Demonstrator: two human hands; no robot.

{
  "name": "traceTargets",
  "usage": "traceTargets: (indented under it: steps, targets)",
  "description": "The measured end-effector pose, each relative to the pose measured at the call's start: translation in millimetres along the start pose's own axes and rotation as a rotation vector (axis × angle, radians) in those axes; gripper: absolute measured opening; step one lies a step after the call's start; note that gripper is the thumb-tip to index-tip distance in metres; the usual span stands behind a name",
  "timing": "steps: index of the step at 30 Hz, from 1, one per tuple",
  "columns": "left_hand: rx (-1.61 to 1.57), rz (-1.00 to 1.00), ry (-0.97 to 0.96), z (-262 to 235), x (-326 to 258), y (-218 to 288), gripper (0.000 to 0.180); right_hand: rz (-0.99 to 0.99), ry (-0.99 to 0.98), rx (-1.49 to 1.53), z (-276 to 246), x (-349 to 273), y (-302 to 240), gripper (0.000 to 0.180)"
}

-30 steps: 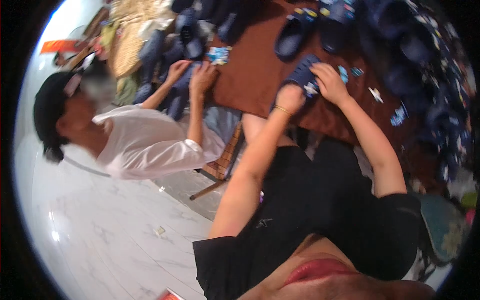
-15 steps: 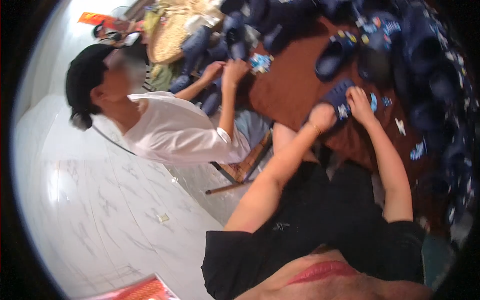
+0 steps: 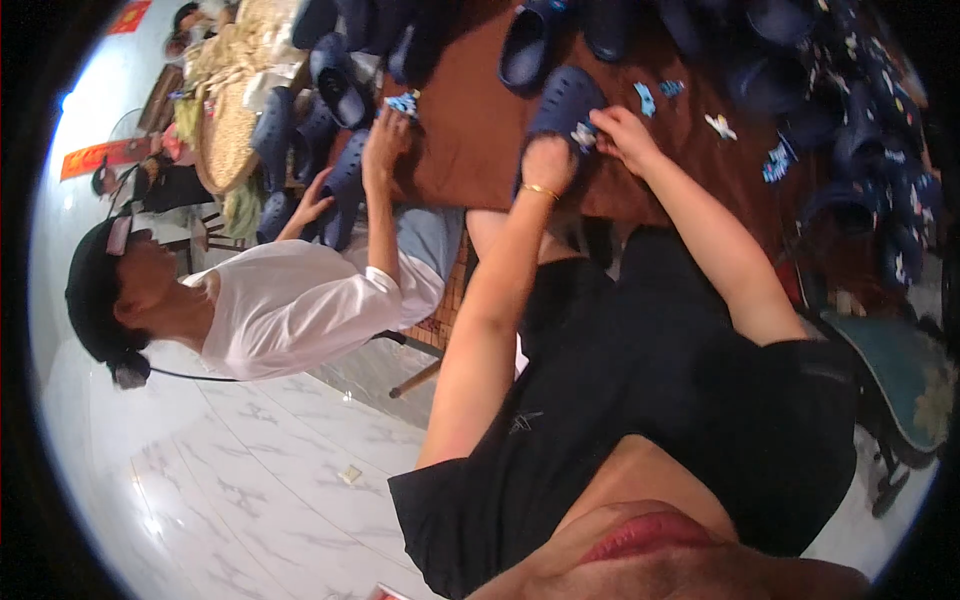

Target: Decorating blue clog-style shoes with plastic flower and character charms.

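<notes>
A navy blue clog [image 3: 572, 95] with holes in its upper lies toe-away over the brown tabletop. My left hand [image 3: 550, 165] reaches into its foot opening and holds it; the fingertips are hidden inside. On the clog's right side sits a small white and blue charm [image 3: 583, 134]. My right hand [image 3: 622, 137] pinches at the charm's right edge with thumb and forefinger. Just beyond that hand, a light blue charm [image 3: 644, 98] and a darker blue one [image 3: 671, 88] lie on the table. A white star-like charm [image 3: 720, 127] is farther right.
Many navy clogs [image 3: 845, 210] crowd the right side, and others [image 3: 525, 50] stand along the back. A blue charm cluster [image 3: 778, 160] lies near the right pile. At left, a co-worker [image 3: 300, 310] in white holds a clog [image 3: 345, 185]. A teal chair seat [image 3: 890, 370] is at right.
The view has swung, so the scene sits differently in the picture. My hands stay on the same clog. The co-worker's right hand has come down onto a clog, the other near blue charms.
</notes>
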State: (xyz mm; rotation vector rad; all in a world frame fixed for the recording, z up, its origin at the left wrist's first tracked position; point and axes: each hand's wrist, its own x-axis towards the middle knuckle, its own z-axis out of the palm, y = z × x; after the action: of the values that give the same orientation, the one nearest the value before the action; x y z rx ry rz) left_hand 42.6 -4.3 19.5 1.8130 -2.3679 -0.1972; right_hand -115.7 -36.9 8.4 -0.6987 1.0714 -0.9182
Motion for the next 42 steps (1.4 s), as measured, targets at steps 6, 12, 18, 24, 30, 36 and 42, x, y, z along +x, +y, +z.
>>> traceTargets:
  steps: [6,12,18,24,30,36,42]
  targets:
    - [-0.066,0.098,-0.009,9,-13,27,0.016,0.051,0.029,-0.189,-11,-12,-5,0.033]
    - [-0.173,0.110,0.068,14,-15,27,0.015,-0.007,0.003,-0.053,-22,-7,4,0.017]
    - [-0.204,0.036,-0.019,12,-7,29,0.013,-0.063,0.005,0.085,-23,-7,11,0.010]
    - [-0.270,-0.231,0.148,26,-5,24,0.016,-0.027,-0.026,0.129,-19,5,23,0.017]
    - [-0.294,-0.194,0.157,22,-2,25,0.015,0.025,-0.006,-0.138,5,-28,-12,0.023]
    - [-0.315,-0.173,0.219,28,-11,30,0.017,-0.412,0.160,-0.781,16,-34,4,0.036]
    - [-0.247,-0.188,0.180,27,-5,27,0.016,-0.733,0.118,-0.882,25,-31,9,0.033]
